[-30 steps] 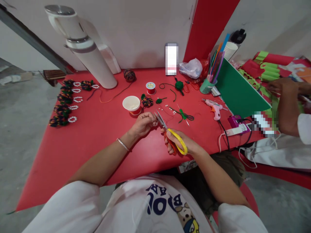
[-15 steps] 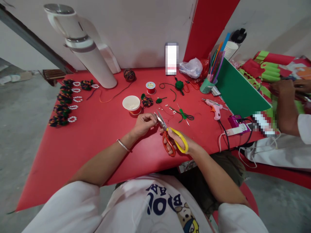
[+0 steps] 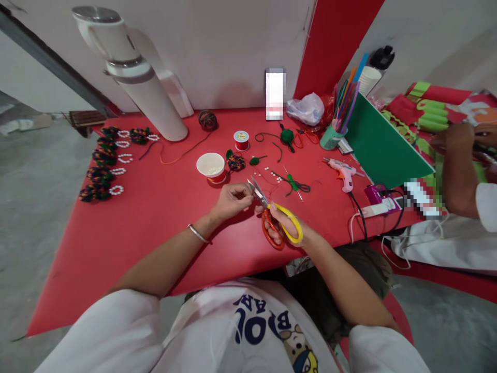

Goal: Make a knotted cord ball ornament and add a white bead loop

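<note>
My right hand (image 3: 276, 221) grips a pair of scissors (image 3: 285, 220) with one yellow and one red handle loop. Their blades stand a little apart, tips beside the fingertips of my left hand (image 3: 234, 200). Thumb and forefinger of that left hand are pinched together; what lies between them is too small to make out. Thin red thread (image 3: 272, 192) runs over the table just beyond the blades. A paper cup (image 3: 210, 165) with small white beads inside stands past my left hand, and a multicoloured yarn piece (image 3: 236, 162) lies to the right of it.
A thread spool (image 3: 241, 141), green yarn ball (image 3: 287, 137), crochet hook (image 3: 294, 185) and loose beads lie beyond my hands. Yarn pieces with bead rings (image 3: 101, 173) line the left side. A pink glue gun (image 3: 343, 173) and green board (image 3: 384, 145) are rightward, before another person's arm (image 3: 460, 171).
The scissors have shifted very slightly right, their blades still apart. My left hand has moved a touch, its thumb and forefinger still pinched. Other things on the table look the same.
</note>
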`<action>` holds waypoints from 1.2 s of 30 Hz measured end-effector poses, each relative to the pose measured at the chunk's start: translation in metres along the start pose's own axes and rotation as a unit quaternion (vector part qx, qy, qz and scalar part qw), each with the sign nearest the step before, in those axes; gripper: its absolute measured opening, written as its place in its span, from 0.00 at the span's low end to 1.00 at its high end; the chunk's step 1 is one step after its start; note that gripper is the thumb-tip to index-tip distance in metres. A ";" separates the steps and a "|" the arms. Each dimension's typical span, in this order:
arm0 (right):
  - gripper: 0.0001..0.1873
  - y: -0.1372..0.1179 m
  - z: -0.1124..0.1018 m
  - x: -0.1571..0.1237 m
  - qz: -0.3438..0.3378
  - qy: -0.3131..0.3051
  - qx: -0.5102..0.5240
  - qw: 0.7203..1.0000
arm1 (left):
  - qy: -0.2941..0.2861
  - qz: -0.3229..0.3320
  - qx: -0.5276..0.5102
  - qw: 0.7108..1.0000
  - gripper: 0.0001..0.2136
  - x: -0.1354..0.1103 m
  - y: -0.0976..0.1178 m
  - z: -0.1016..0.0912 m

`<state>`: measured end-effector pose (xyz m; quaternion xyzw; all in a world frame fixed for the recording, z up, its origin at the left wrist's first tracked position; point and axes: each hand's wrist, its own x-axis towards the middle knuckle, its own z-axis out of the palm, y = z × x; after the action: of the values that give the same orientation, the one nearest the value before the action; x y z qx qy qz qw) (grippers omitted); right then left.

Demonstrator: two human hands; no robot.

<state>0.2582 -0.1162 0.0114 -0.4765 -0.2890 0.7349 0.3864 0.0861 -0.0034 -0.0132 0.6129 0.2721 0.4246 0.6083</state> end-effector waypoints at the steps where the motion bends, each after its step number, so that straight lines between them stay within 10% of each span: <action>1: 0.36 0.000 0.000 0.000 -0.009 0.000 -0.003 1.000 | -0.003 0.001 0.001 1.000 0.13 -0.001 0.000 0.001; 8: 0.40 -0.024 -0.018 -0.011 -0.092 0.030 -0.163 0.982 | -0.040 0.007 -0.034 0.999 0.14 -0.002 0.000 0.006; 10: 0.37 -0.037 -0.032 -0.015 -0.113 0.165 -0.348 0.916 | 0.001 0.000 -0.065 0.998 0.14 0.000 -0.003 0.005; 14: 0.35 -0.054 -0.068 -0.016 0.003 0.462 -0.619 0.636 | 0.065 -0.024 -0.126 0.990 0.15 0.005 -0.006 0.003; 22: 0.26 -0.053 -0.077 -0.023 0.023 0.449 -0.694 0.563 | 0.062 -0.042 -0.176 0.981 0.14 0.003 -0.002 0.007; 25: 0.18 -0.048 -0.062 -0.017 -0.147 0.426 -0.660 0.601 | 0.060 -0.055 -0.183 0.980 0.14 0.001 -0.003 0.009; 28: 0.13 -0.037 -0.044 -0.001 -0.311 0.260 -0.532 0.743 | 0.045 -0.065 -0.184 0.980 0.14 -0.001 -0.005 0.012; 36: 0.16 -0.010 -0.019 0.037 -0.295 0.224 -0.297 0.880 | 0.018 -0.049 -0.148 0.988 0.14 -0.005 -0.006 0.018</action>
<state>0.2698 -0.0789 -0.0058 -0.6136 -0.5267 0.3404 0.4797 0.1006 -0.0160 -0.0182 0.4944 0.2474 0.4406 0.7073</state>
